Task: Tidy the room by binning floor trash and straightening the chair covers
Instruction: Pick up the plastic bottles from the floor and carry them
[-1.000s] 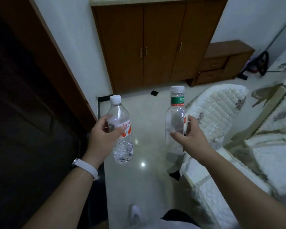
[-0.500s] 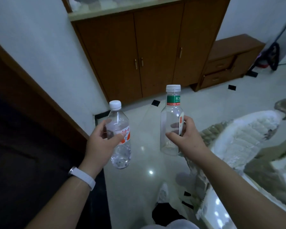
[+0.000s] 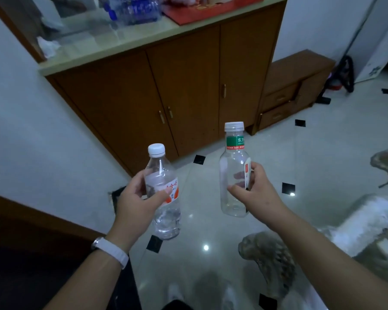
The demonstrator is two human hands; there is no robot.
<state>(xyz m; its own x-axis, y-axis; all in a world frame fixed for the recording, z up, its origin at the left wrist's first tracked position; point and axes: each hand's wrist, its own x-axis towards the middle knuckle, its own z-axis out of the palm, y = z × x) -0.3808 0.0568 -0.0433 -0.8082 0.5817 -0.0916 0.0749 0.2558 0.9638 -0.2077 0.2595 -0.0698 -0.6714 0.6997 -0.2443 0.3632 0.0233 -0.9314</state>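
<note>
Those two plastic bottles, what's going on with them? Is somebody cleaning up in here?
A person stands on the tiled floor facing a wooden cabinet, with a capped bottle held upright in each hand. The left hand grips the bottle with the orange-red label. The right hand grips the taller bottle with the green neck band, which looks empty. No bin is in view. A white quilted chair cover shows at lower right, untouched.
</note>
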